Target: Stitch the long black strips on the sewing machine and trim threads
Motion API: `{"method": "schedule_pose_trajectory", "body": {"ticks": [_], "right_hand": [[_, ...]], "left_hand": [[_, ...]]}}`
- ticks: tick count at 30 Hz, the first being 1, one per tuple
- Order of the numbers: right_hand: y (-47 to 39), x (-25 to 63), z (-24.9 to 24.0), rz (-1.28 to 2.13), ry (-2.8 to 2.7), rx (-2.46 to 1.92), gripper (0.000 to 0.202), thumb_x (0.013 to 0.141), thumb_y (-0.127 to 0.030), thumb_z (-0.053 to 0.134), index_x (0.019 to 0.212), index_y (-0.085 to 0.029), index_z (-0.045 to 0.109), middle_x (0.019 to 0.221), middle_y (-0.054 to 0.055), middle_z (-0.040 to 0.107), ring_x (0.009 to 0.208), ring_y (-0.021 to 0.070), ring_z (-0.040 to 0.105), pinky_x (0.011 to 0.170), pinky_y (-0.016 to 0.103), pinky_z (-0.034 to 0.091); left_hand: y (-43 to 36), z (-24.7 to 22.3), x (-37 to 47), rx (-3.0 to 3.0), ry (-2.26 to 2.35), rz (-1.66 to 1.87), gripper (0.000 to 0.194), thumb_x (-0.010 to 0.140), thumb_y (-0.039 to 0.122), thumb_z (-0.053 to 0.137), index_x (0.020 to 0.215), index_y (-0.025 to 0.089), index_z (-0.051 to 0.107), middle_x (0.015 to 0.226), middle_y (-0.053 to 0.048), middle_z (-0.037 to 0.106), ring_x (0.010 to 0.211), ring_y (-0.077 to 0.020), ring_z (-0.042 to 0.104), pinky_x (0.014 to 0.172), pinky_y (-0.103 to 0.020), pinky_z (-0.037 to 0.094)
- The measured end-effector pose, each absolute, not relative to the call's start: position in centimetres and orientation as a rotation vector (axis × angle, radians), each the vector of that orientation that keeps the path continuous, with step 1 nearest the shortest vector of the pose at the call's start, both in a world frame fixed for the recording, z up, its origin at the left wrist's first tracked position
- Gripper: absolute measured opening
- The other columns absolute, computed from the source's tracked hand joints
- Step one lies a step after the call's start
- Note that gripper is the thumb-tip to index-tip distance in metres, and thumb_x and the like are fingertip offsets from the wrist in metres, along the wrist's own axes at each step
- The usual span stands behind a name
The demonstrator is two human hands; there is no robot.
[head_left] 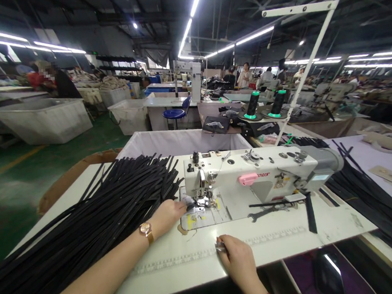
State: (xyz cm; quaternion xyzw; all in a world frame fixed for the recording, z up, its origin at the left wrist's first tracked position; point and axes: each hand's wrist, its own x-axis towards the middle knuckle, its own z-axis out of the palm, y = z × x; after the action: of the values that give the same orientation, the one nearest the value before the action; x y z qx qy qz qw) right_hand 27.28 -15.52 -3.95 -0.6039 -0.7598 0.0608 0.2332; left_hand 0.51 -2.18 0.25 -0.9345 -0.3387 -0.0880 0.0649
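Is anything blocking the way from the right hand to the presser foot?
Nothing visible is: only bare tabletop and the machine's flat plate lie between the right hand and the presser foot. The left hand is just left of the foot; the wrench lies off to the right.
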Motion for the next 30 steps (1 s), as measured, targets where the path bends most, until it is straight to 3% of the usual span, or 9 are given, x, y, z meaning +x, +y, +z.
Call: {"method": "schedule_pose_trajectory", "body": {"ticks": [13,25,30], "right_hand": [[-15.5,27.2,-3.4,0.157,-2.086,-1.642,0.02,0.091,-0.019,0.045,0.087,-0.021,0.064,0.07,0.001,0.067,0.064,0.0159,0.061,0.059,0.027,0.03],[-15.6,27.2,-3.1,0.204,-2.077,-1.649,0.018,0.088,-0.017,0.048,0.092,-0.02,0.065,0.075,0.003,0.071,0.069,0.0177,0.065,0.062,0.026,0.035],[-15.5,27.5,-2.4,0.321,-2.019,-1.648,0.022,0.086,-0.016,0.048,0.095,-0.021,0.067,0.084,0.005,0.074,0.076,0.0205,0.068,0.067,0.027,0.042]], "left_hand": [[-5.3,0.8,2.9,-2.762,-1.219,-0.044,0.014,0.091,0.005,0.051,0.089,0.012,0.063,0.089,-0.012,0.069,0.079,-0.0255,0.066,0.071,-0.037,0.051],[-8.4,1.4,9.1,-2.731,-1.501,-0.02,0.025,0.086,-0.004,0.043,0.089,0.007,0.065,0.085,-0.017,0.069,0.079,-0.031,0.068,0.068,-0.042,0.053],[-14.7,0.9,8.7,-2.757,-1.57,-0.007,0.023,0.086,0.002,0.051,0.09,0.014,0.069,0.085,-0.014,0.07,0.075,-0.0284,0.069,0.067,-0.041,0.055]]}}
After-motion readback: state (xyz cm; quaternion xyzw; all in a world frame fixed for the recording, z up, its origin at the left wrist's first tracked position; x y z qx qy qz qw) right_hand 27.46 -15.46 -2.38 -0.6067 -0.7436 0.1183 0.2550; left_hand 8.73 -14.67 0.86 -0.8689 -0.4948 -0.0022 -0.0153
